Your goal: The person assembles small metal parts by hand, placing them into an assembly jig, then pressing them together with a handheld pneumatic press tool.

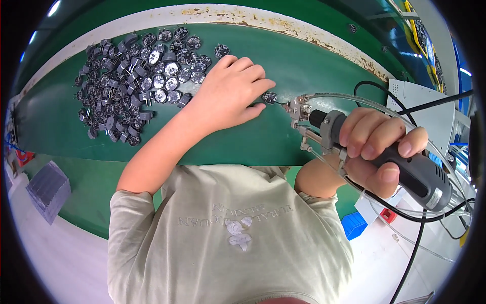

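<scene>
My left hand (234, 88) reaches over the green tabletop, palm down, with thumb and index finger apart. Near those fingertips lies a small round black electronic part (270, 97) with light spots on its face. A thin gap shows between the index finger and the part; the thumb is very close to its edge. My right hand (382, 149) is wrapped round a grey and black powered screwdriver (405, 175), held sideways. Its metal nose (298, 112) points left, and the thin bit reaches the part's right edge. Whether the bit touches it, I cannot tell.
A large heap of similar round parts (119, 96), some with pins, spreads left of my left arm. Behind the green table (212, 147) runs a worn white ledge (253, 17). A white box (415, 101), cables and clear tubing are at right; a blue bin (354, 225) is below.
</scene>
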`<state>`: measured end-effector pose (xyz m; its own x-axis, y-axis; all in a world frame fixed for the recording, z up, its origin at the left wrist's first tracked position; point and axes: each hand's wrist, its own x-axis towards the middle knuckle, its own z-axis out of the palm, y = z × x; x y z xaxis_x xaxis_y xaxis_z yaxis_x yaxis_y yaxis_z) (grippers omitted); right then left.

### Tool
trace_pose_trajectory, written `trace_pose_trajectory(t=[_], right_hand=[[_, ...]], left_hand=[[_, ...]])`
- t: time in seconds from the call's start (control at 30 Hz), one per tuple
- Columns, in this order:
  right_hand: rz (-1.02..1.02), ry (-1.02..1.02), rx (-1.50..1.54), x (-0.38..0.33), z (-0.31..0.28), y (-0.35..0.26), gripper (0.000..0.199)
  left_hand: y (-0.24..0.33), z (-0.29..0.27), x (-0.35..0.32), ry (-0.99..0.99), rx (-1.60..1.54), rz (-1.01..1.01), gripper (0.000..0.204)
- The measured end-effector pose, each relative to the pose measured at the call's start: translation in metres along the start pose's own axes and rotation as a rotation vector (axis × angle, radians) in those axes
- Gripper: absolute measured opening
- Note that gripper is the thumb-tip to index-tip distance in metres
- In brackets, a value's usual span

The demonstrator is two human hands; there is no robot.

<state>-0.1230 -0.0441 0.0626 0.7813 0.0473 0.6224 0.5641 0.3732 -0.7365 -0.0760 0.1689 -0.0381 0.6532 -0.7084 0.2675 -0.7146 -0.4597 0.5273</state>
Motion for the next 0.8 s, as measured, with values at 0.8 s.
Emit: trace_pose_trajectory(t=[0.8], right_hand=[[0.062, -0.047, -0.024, -0.002, -0.015, 0.01, 0.033]], left_hand=[[-0.003, 0.006, 0.005, -0.019, -0.123, -0.008, 0.026]])
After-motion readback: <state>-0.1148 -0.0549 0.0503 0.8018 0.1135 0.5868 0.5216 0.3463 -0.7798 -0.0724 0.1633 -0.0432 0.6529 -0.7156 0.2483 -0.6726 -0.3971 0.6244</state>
